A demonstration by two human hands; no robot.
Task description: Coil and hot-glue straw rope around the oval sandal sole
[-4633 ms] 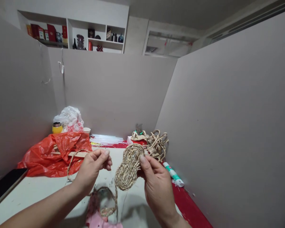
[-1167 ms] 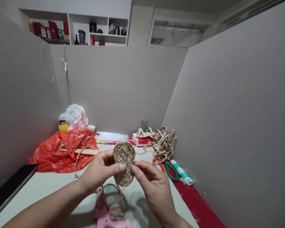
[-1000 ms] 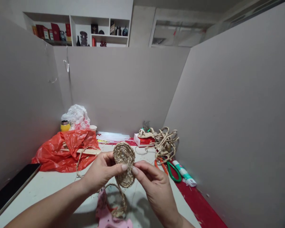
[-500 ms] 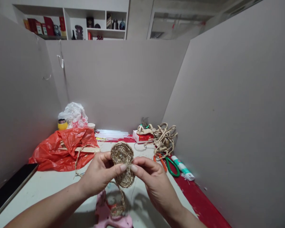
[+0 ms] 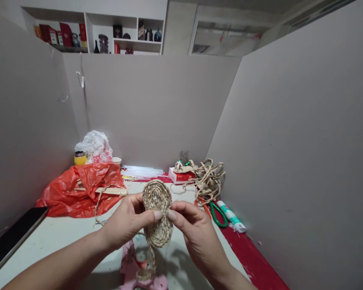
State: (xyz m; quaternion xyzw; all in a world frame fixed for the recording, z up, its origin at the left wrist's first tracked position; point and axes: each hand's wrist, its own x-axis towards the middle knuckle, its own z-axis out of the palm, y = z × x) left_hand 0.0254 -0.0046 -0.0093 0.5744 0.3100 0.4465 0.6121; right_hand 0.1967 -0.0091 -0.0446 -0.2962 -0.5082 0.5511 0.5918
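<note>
A small woven straw sole (image 5: 157,233), coiled from braided cord and narrowed at its waist, is held upright above the table between my two hands. My left hand (image 5: 125,219) pinches its left edge at the waist, thumb in front and fingers behind. From the other side my right hand (image 5: 196,229) grips the right edge, its thumb almost touching the left one. A loose tail of braided cord (image 5: 153,257) hangs from the sole down to a pink glue gun (image 5: 128,266) lying below, partly covered by the cord.
A red plastic bag (image 5: 66,193) with wooden sticks lies at left, near a black phone-like slab (image 5: 15,237). Clear glue sticks (image 5: 142,172) lie at the back. A braided cord pile (image 5: 210,179), green-handled scissors (image 5: 219,215) and a white-green roll (image 5: 232,216) line the right side. Grey partitions (image 5: 151,108) enclose the table.
The sole has tilted so its lower half faces me more fully and looks longer. Both hands keep their grip. The view has shifted slightly.
</note>
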